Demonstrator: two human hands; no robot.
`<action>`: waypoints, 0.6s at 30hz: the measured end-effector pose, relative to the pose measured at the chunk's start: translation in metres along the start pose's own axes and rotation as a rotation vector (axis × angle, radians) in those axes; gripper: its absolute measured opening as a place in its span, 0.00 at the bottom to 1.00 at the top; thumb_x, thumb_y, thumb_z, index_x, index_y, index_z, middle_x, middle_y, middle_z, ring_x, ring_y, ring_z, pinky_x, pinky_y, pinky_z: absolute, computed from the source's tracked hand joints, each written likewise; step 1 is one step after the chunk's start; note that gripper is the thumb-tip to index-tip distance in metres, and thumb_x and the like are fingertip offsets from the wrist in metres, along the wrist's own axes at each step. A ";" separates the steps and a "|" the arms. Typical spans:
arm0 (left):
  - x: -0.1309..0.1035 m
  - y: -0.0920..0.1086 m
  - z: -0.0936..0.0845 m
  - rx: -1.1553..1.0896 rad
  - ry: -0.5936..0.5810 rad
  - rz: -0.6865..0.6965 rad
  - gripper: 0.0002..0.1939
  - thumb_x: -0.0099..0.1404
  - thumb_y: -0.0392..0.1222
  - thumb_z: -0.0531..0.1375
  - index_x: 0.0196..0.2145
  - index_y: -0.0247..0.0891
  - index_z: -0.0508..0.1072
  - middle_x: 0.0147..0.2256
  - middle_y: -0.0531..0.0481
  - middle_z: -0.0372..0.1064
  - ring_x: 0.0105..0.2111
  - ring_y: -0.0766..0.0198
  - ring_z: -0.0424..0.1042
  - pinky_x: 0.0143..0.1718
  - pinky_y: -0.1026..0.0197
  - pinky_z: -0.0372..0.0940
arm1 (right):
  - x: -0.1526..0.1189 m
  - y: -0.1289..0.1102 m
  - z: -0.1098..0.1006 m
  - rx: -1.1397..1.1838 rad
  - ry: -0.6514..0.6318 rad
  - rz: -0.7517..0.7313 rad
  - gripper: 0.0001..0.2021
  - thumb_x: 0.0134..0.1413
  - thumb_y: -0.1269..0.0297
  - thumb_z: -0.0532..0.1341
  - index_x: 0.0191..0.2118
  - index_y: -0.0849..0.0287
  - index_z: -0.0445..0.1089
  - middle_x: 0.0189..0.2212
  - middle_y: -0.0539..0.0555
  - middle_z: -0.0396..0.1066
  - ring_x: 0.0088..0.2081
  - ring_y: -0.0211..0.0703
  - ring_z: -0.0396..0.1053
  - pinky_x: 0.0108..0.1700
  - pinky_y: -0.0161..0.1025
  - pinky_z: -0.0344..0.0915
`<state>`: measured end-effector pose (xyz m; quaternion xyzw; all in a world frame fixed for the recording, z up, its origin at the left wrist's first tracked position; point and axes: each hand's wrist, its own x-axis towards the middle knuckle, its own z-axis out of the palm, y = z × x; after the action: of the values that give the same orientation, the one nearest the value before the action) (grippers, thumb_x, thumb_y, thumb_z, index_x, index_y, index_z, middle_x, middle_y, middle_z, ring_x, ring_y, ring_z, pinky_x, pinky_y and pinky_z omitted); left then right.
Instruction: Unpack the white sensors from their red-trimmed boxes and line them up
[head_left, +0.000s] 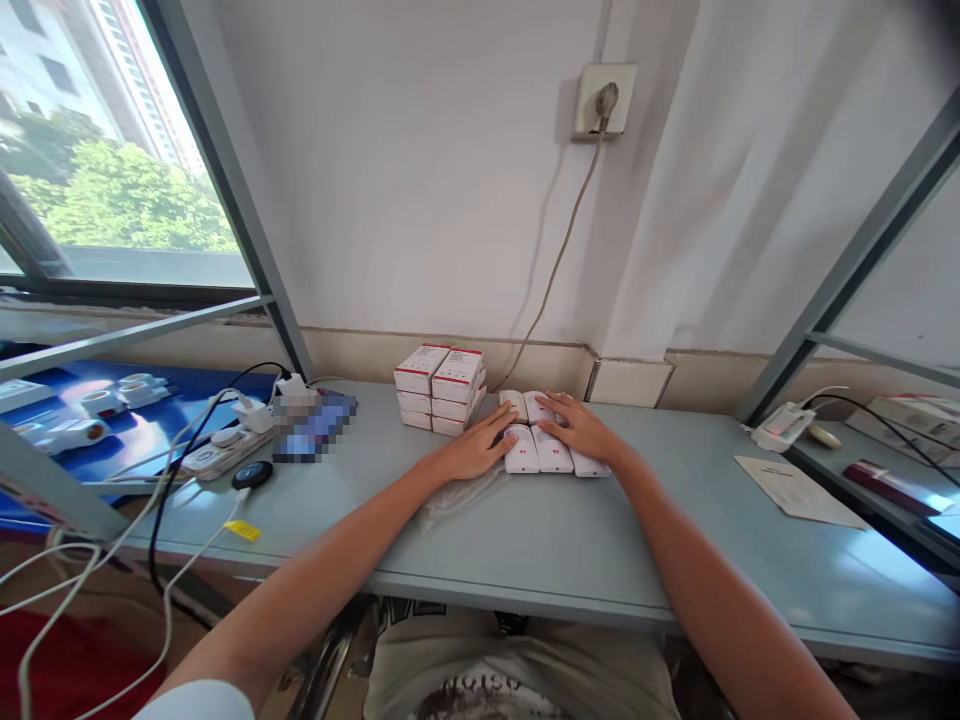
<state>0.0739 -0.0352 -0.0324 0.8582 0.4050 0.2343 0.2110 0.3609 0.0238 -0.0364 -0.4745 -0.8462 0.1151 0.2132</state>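
Note:
Several small white rounded devices (555, 452) with red marks lie in two rows, side by side on the grey-blue table. My left hand (476, 447) rests against the left side of the group, with fingers stretched out and touching the devices. Across the right part of the group lies my right hand (581, 428), its fingers spread over the tops and partly hiding some of them. Crumpled clear plastic (450, 503) sits on the table under my left wrist. Just behind my left hand stands a stack of white boxes (440, 385) with red edges.
Left on the grey table (540, 540) are a power strip (225, 455), a round black device (252, 475) with a white cable, and a pixelated flat object (311, 425). A paper sheet (799, 488) and a plugged white adapter (782, 427) lie right. Metal frame posts stand on both sides.

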 end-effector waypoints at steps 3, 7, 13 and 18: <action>0.002 0.001 0.000 -0.007 -0.013 -0.023 0.41 0.79 0.70 0.45 0.78 0.42 0.56 0.80 0.48 0.38 0.80 0.53 0.41 0.80 0.49 0.41 | 0.002 0.001 -0.001 -0.010 -0.021 -0.003 0.36 0.70 0.35 0.54 0.75 0.48 0.64 0.76 0.54 0.58 0.79 0.60 0.46 0.80 0.61 0.44; 0.003 0.001 -0.002 -0.002 -0.025 -0.027 0.39 0.79 0.70 0.47 0.75 0.45 0.61 0.80 0.49 0.38 0.79 0.52 0.46 0.79 0.48 0.45 | 0.001 -0.001 -0.003 -0.025 -0.012 -0.015 0.36 0.70 0.36 0.54 0.74 0.50 0.65 0.75 0.56 0.61 0.78 0.60 0.50 0.79 0.61 0.46; 0.006 0.000 -0.002 -0.008 -0.015 -0.008 0.37 0.78 0.69 0.48 0.73 0.47 0.64 0.80 0.49 0.41 0.77 0.50 0.51 0.78 0.47 0.49 | -0.003 -0.005 -0.005 -0.068 -0.008 -0.002 0.35 0.71 0.39 0.54 0.74 0.53 0.66 0.74 0.58 0.62 0.77 0.60 0.53 0.78 0.59 0.48; 0.010 -0.003 0.000 -0.004 -0.013 0.016 0.36 0.79 0.69 0.47 0.73 0.46 0.65 0.79 0.48 0.43 0.78 0.51 0.51 0.78 0.47 0.49 | -0.007 -0.010 -0.007 -0.089 0.018 0.006 0.33 0.72 0.41 0.54 0.72 0.52 0.67 0.72 0.59 0.65 0.76 0.60 0.56 0.77 0.60 0.50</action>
<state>0.0780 -0.0259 -0.0320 0.8624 0.3965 0.2312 0.2135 0.3599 0.0131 -0.0285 -0.4869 -0.8472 0.0738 0.1994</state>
